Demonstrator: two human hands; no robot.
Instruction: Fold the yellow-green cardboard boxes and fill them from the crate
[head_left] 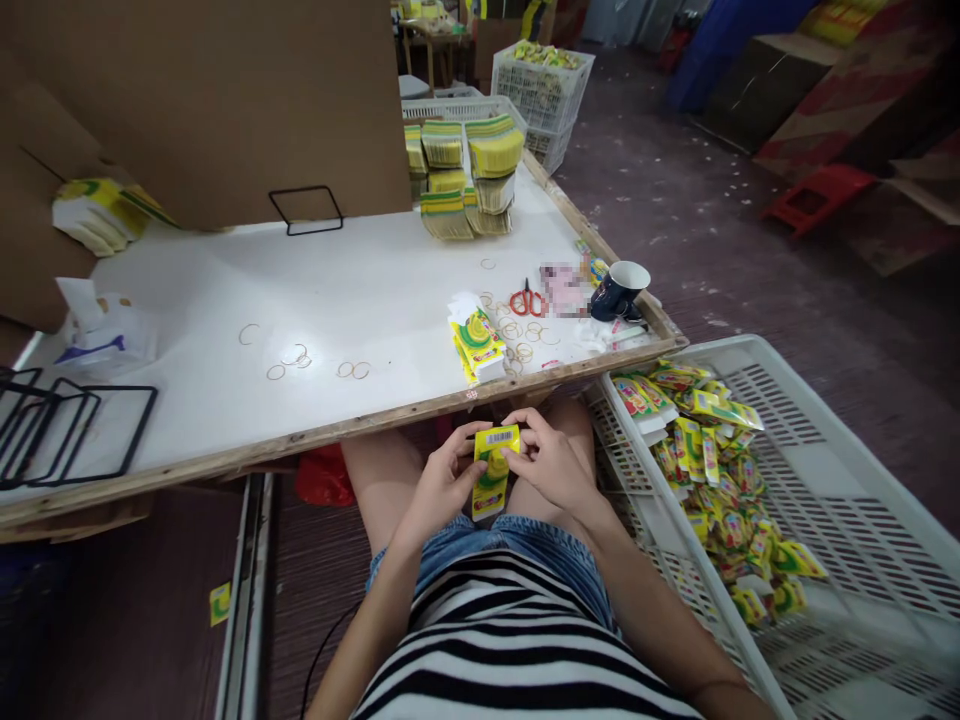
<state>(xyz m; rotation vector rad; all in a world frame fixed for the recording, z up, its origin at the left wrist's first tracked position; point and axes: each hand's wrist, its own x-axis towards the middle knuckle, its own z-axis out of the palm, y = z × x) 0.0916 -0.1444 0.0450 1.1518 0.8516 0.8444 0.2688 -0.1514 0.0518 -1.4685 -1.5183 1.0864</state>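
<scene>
Above my lap, a small yellow printed packet (491, 482) with a barcode at its top is held between both hands. My left hand (448, 478) pinches its left edge, thumb on the front. On the other side my right hand (551, 462) grips the upper right edge, its thumb also on the printed face. Just beyond, a stack of similar yellow and white packets (478, 340) lies at the table's front edge. Rubber bands (517, 330) are scattered beside that stack, near red-handled scissors (528, 300).
A white crate (840, 400) of yellow packets stands at my right. On the white table (202, 290) are a dark mug (619, 292), bundled yellow card stacks (491, 150), black wire racks (75, 430) and a tissue pack (112, 330). Wooden edging (337, 432) borders the table.
</scene>
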